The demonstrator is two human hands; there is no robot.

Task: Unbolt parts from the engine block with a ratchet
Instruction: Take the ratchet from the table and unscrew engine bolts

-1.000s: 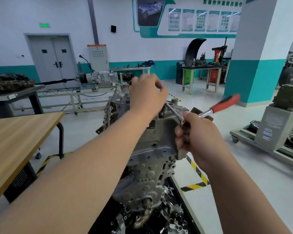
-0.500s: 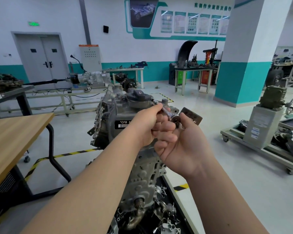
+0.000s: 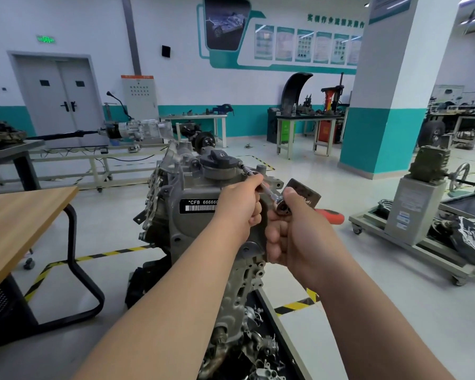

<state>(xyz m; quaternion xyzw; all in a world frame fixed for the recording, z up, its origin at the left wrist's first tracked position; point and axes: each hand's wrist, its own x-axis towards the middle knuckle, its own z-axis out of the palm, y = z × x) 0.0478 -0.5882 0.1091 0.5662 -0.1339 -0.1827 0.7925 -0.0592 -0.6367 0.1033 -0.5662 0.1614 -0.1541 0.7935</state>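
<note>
A grey engine block [image 3: 176, 215] with a barcode label stands upright in the middle, a black filler cap [image 3: 218, 157] on top. A ratchet [image 3: 281, 207] with a long extension bar [image 3: 251, 174] reaches a bolt beside the cap; its red handle [image 3: 331, 215] sticks out right. My left hand [image 3: 239, 207] pinches the extension bar near its middle. My right hand [image 3: 294, 231] grips the ratchet at its head, thumb beside the head.
A wooden table [image 3: 17, 220] with a black frame stands at left. A tray of loose metal parts [image 3: 261, 360] lies under the engine. A wheeled cart [image 3: 412, 242] with a gearbox is at right, a teal-and-white pillar [image 3: 390, 105] behind.
My left hand came down off the top of the engine and took hold of the extension bar. The ratchet handle swung down to the right, and the view backed away.
</note>
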